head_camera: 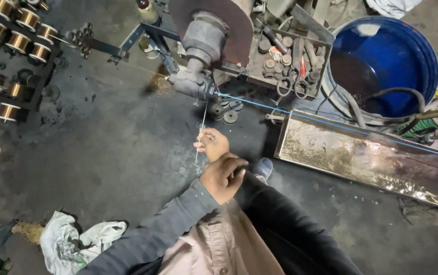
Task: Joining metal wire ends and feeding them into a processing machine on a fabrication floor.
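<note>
Both hands work low over the dark, oil-stained concrete floor (112,147), in front of a grey metal winding machine (203,46). The right hand (212,143) is closed in a pinch on a thin pale wire (200,133) that runs almost straight up from the fingers to the machine's grey spindle head (191,84). The left hand (222,175), in a grey sleeve, sits just below and touching the right one, its fingers curled shut; I cannot tell whether it grips the wire too.

From the spindle head a taut blue thread (331,124) stretches away to the right, passing over a long, stained, rectangular metal tray (366,158) lying on the floor. Beyond the tray stands a large round blue plastic barrel (397,51) with a dark hose hanging into it. A rack of copper wire spools (10,35) fills the upper left corner. A crumpled white rag (76,239) lies on the floor near the person's left elbow.
</note>
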